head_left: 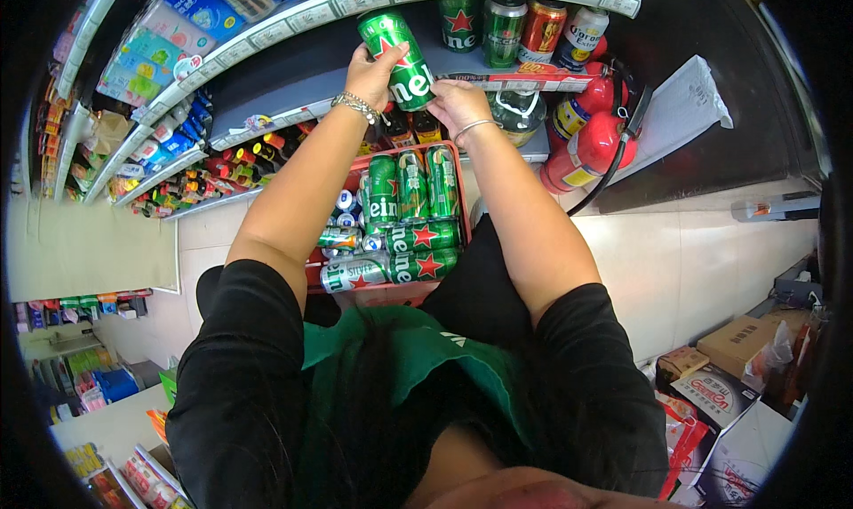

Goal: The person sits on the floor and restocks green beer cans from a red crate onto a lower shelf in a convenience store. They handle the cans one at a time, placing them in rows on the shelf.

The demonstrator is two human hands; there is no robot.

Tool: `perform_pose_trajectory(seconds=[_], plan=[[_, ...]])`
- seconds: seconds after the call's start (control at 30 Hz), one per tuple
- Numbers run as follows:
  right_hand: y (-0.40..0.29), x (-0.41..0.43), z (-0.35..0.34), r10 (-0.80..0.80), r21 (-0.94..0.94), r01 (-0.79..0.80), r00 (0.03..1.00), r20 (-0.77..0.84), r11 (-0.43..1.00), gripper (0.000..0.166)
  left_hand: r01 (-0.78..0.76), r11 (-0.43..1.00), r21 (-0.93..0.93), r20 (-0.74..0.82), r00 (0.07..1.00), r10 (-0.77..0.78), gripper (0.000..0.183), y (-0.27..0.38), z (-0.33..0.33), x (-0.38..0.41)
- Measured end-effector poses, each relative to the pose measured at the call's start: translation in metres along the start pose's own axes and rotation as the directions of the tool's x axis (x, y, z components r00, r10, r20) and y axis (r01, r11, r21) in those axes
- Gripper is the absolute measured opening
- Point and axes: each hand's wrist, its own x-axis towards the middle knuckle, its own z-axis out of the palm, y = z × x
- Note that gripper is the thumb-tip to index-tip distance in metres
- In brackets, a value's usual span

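Note:
Between my two hands is a large green Heineken can, tilted, in front of the shelf. My left hand wraps its side, thumb across the red star. At the can's lower end, the fingers of my right hand pinch its edge. Below them stands a red plastic crate holding several beer cans. Green Heineken cans lie across its near half beside a silver Heineken can, and green cans with gold print lie at its far side. Smaller cans sit at the left.
The grey shelf carries a green Heineken can, a Budweiser can and a Corona can at the right. Red fire extinguishers with a black hose stand right of it. Bottles fill the lower left shelf. Cardboard boxes lie behind right.

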Motion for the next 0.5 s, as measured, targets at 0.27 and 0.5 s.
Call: perform_pose_trajectory(seconds=[0.27, 0.5], plan=[[-0.001, 0.036, 0.013, -0.073, 0.381, 0.014, 0.987, 0.143, 0.925, 0.007, -0.173, 0.984, 0.040, 0.097, 0.981, 0.168, 0.048, 0.001, 0.008, 0.066], [0.005, 0.075, 0.028, -0.043, 0.566, -0.019, 0.995, 0.096, 0.824, 0.010, -0.027, 0.907, 0.420, 0.110, 0.994, -0.021, 0.048, 0.003, 0.010, 0.099]])
